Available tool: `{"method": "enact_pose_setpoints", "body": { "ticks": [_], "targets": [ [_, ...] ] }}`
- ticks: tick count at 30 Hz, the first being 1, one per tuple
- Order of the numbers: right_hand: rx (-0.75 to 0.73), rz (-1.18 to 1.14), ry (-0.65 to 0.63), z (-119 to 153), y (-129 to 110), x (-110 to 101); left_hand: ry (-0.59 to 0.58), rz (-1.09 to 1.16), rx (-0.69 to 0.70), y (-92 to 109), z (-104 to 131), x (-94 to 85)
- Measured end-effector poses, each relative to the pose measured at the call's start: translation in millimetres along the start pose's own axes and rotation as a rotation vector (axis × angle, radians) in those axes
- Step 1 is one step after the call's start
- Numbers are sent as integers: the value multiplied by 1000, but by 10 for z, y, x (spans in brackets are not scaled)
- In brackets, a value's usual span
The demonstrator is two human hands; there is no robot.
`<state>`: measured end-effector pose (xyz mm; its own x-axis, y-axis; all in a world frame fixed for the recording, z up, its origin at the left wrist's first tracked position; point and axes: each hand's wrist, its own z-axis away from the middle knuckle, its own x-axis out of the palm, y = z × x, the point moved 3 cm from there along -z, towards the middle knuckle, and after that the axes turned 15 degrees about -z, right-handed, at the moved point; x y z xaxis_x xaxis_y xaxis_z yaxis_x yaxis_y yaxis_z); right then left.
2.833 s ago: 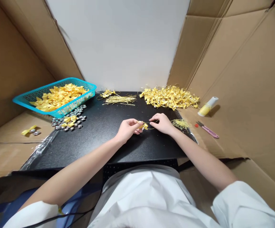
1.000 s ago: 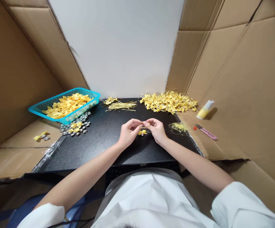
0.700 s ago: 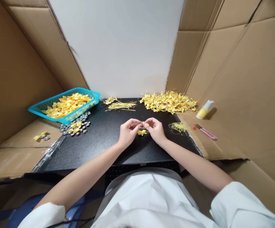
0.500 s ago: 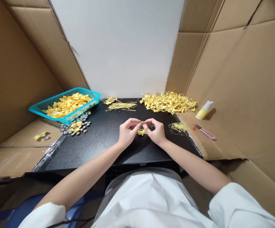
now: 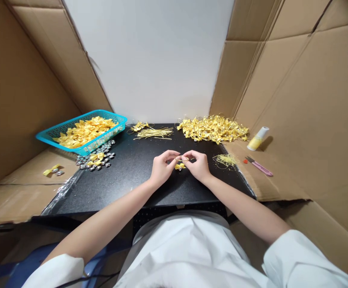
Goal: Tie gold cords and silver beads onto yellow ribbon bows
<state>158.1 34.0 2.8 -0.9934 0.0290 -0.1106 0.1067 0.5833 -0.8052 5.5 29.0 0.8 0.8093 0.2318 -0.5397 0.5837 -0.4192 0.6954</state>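
My left hand (image 5: 163, 167) and my right hand (image 5: 197, 165) meet above the black table, thumbs and fingertips pinched close together. Between them they hold a thin gold cord (image 5: 182, 160), whose ends are mostly hidden by my fingers. Just below the fingertips is a small yellow ribbon bow (image 5: 180, 166) with a shiny silvery bead at its middle. Whether the bow hangs from the cord or rests on the table I cannot tell.
At left stands a turquoise basket (image 5: 80, 151) of yellow bows, with silver beads (image 5: 110, 155) beside it. Gold cords (image 5: 153, 133) lie at the back, near a heap of finished-looking bows (image 5: 214, 129). Thread scraps (image 5: 226, 160), pink snips (image 5: 261, 167) and a thread spool (image 5: 257, 140) are right.
The cord loop between my fingers, round and open before, now looks flattened and drawn in. My fingertips have come slightly closer together.
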Motion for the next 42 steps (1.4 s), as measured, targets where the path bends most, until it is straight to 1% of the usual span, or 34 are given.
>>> {"method": "enact_pose_setpoints", "body": {
  "ticks": [2, 5, 10, 16, 20, 23, 26, 28, 30, 33, 35, 38, 40, 42],
  "targets": [
    [44, -34, -4, -10, 11, -4, 14, -96, 50, 26, -2, -23],
    [70, -50, -24, -21, 17, -7, 41, -203, 111, 62, -1, -55],
    [65, -53, -22, -26, 10, -19, 34, -242, 98, 69, -6, -71],
    [42, -51, -44, -16, 10, -29, 17, -230, 87, 48, 1, -59],
    [47, -53, -60, -26, 21, -41, -32, -235, 82, 64, -13, -76],
    [76, -45, -47, -55, 73, -71, -141, -333, 80, 67, -53, -107],
    [180, -51, -52, -83, 191, -101, -278, -481, -21, -7, -88, -120],
    [270, -40, -95, -86, 278, -105, -368, -523, -84, -73, -88, -97],
    [347, -14, -149, -80, 335, -100, -412, -534, -83, -118, -78, -58],
    [468, -30, -192, -69, 340, -105, -420, -512, -32, -146, -65, -8],
    [607, -118, -187, -62, 309, -119, -438, -441, -42, -159, -66, 7],
    [839, -326, -161, -49, 258, -136, -445, -270, -114, -182, -85, 0],
    [928, -461, -137, -52, 239, -137, -453, -111, -165, -194, -98, -1],
    [952, -550, -98, -71, 240, -138, -472, 54, -213, -194, -103, 8]
  ]
}}
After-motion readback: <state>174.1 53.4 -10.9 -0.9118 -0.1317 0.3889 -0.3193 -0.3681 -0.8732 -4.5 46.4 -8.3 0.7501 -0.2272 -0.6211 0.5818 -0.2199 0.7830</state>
